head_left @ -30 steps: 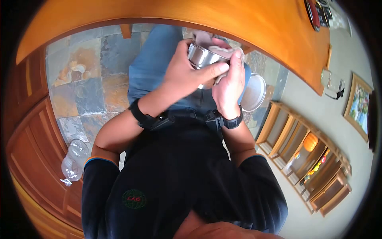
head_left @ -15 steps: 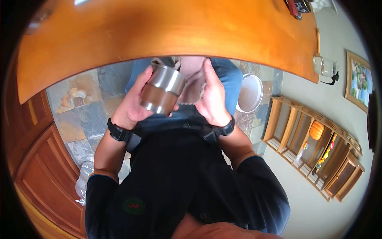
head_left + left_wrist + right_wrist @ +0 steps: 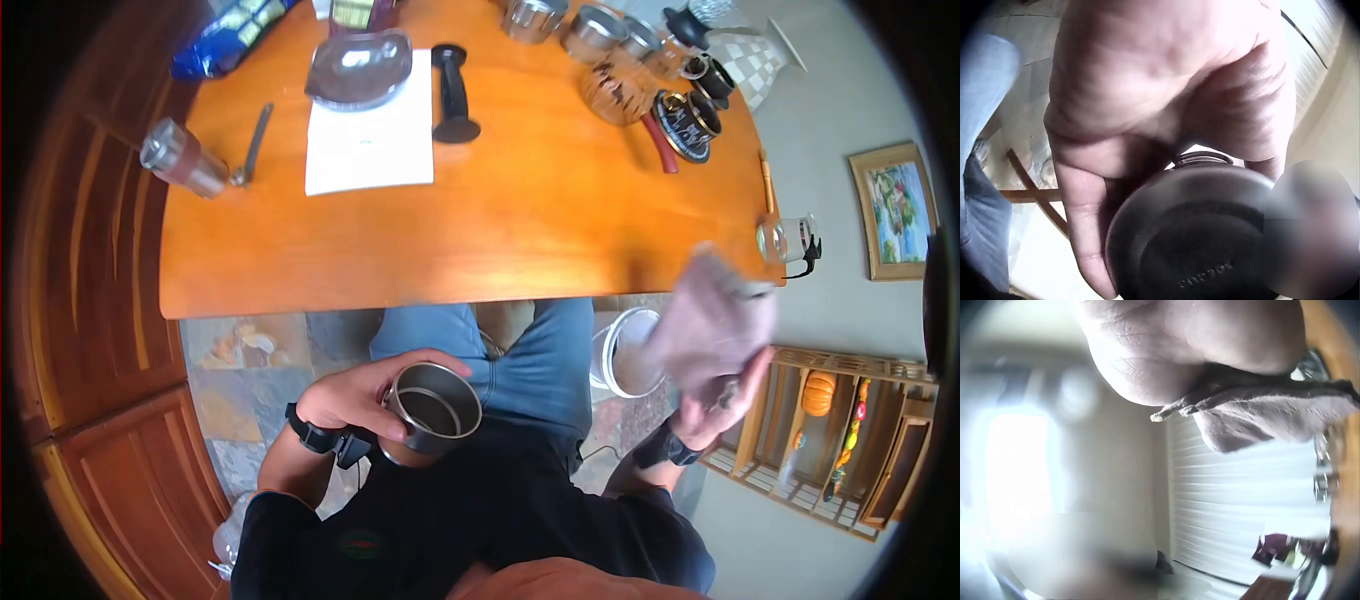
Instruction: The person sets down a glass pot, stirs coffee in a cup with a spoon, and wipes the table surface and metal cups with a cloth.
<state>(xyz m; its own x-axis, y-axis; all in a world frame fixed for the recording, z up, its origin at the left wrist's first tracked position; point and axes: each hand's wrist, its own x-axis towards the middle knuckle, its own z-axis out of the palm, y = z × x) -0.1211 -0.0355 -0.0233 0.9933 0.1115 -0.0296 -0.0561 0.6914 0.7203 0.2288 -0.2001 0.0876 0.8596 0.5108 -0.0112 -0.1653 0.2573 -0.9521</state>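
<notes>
My left hand grips a stainless steel cup in front of my lap, its thumb and fingers around the wall. The cup's mouth faces up in the head view, and its inside looks grey and bare. In the left wrist view, the dark round base of the cup shows raised lettering, with the palm close beside it. Off to the right, my right hand holds a mauve cloth, raised beside the table corner and blurred. The cloth hangs bunched from the palm in the right wrist view.
On the wooden table lie white paper, a dark dish, a black spool-shaped tool, a spoon and a jar. Glassware and cups crowd its far right. A white bucket stands on the floor.
The hands have drawn apart. The cup has moved toward my body in the left hand and tipped mouth up; the right hand has carried the cloth right. The head view now takes in more table.
</notes>
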